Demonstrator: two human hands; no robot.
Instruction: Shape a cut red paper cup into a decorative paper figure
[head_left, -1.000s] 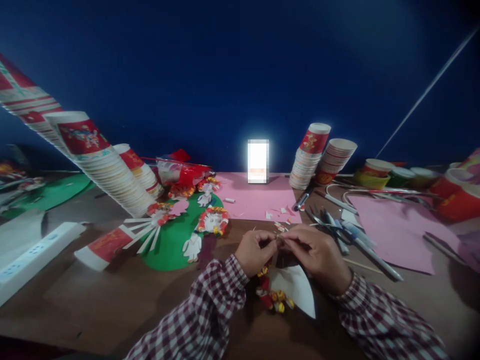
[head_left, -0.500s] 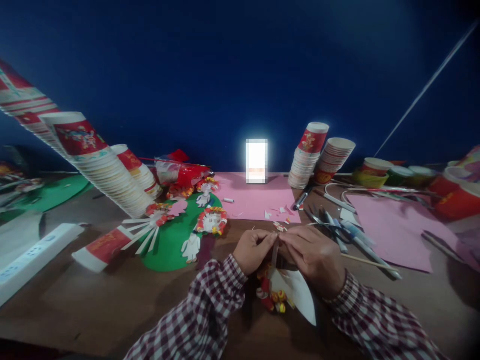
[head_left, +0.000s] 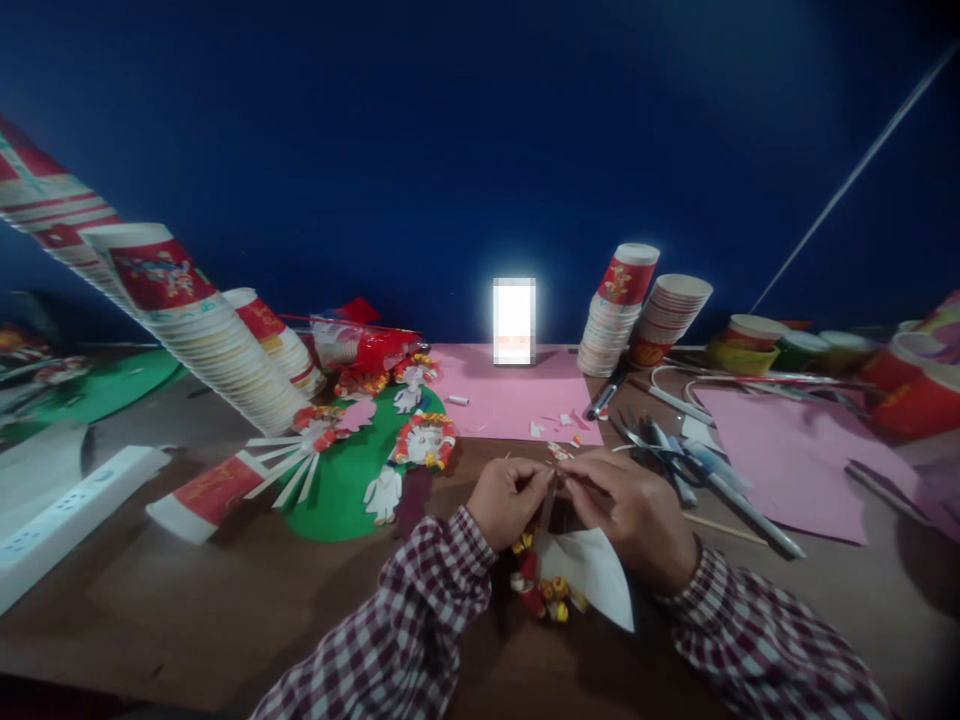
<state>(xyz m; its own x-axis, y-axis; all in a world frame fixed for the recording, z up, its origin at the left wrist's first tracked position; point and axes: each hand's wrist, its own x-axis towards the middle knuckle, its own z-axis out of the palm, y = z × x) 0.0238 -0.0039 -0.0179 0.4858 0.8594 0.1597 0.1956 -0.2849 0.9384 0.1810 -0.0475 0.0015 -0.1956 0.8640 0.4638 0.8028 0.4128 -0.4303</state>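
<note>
My left hand [head_left: 511, 502] and my right hand [head_left: 630, 515] meet fingertip to fingertip over the table. Both are closed in a pinch at the top end of a narrow paper strip [head_left: 549, 512]; the exact grip is partly hidden by the fingers. Below, the strip runs down to a cut paper cup piece with a plain white flap [head_left: 592, 572] spread to the right. Red and yellow curled strips [head_left: 553, 597] bunch along its lower left side. Just beyond my fingertips lie small printed paper scraps [head_left: 559, 452].
Leaning stacks of paper cups [head_left: 202, 325] stand at left, with more cup stacks [head_left: 616, 310] behind right. A green sheet [head_left: 330, 510] bears paper cutouts and a curled wreath [head_left: 424, 440]. A power strip [head_left: 71, 515], pink paper [head_left: 517, 395], scissors [head_left: 637, 435] and a marker [head_left: 602, 397] lie around.
The white flap and curled strips have shifted up slightly, and the flap has turned a little. Both hands keep their pinch at nearly the same place.
</note>
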